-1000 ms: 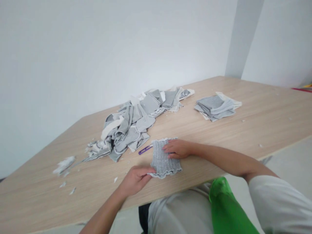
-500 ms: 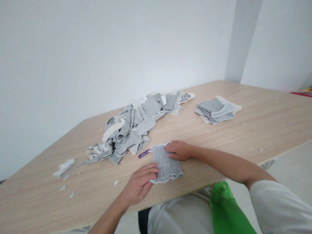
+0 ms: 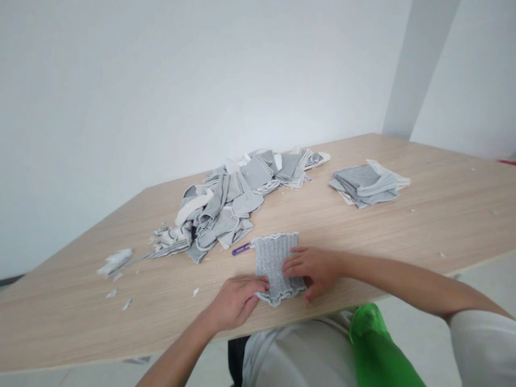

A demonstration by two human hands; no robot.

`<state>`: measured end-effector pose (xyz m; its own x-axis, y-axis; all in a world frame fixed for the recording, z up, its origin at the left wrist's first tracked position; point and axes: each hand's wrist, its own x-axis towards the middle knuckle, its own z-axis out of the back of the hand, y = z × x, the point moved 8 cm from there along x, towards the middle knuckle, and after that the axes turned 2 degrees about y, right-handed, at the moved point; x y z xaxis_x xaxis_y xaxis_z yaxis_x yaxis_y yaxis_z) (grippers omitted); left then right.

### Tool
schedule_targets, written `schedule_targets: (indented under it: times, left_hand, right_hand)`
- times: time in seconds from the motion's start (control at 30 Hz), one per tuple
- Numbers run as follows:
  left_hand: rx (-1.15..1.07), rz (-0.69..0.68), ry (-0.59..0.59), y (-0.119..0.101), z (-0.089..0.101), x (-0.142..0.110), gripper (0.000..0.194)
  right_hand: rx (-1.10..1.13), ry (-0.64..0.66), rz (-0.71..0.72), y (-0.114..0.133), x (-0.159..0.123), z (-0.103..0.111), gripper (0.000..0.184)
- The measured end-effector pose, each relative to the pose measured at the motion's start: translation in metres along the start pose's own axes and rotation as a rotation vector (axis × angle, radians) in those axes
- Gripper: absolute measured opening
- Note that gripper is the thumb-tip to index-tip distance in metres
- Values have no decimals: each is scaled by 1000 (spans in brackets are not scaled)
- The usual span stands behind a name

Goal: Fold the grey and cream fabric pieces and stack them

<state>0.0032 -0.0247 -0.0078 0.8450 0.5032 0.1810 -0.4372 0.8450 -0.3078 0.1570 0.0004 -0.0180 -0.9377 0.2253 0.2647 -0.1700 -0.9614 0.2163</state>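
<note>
A grey ribbed knit piece (image 3: 277, 258) with wavy pale edges lies on the table in front of me. My left hand (image 3: 237, 300) rests at its lower left corner, fingers stretched over the edge and thumb just below. On the right side of the knit, my right hand (image 3: 316, 269) lies with fingers apart, its thumb down by the near right corner. Beside the upper left corner sits a small purple tool (image 3: 241, 249) shaped like a long loop; its kind is too small to make out.
A loose heap of grey and white fabric pieces (image 3: 231, 207) spreads across the back left of the wooden table (image 3: 455, 215). A neater fabric stack (image 3: 365, 183) stands at the back right. White scraps (image 3: 115, 262) lie at left. Green cloth (image 3: 374, 344) hangs near my lap.
My right hand has slid from the knit's upper right toward its near right corner, and the top edge now lies straighter. My left hand stays near the lower left corner. The view has shifted slightly.
</note>
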Motion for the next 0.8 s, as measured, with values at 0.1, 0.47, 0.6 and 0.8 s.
schedule_targets:
  times: [0.1,0.47,0.6,0.8]
  left_hand:
    - [-7,-2,-27,0,1,0,27]
    - [-70,100,-183,8,19,-1,28]
    - [-95,141,-212,7,23,-2,25]
    - [-82,306,-293,16,31,-5,19]
  right_hand:
    - [-8,28,10,13,-7,-8,70]
    - [-27,-45,-49,7,-14,-6,35]
    - [69,-4,-23,6,-17,1,47]
    - [65,14,7,12,-11,3,46]
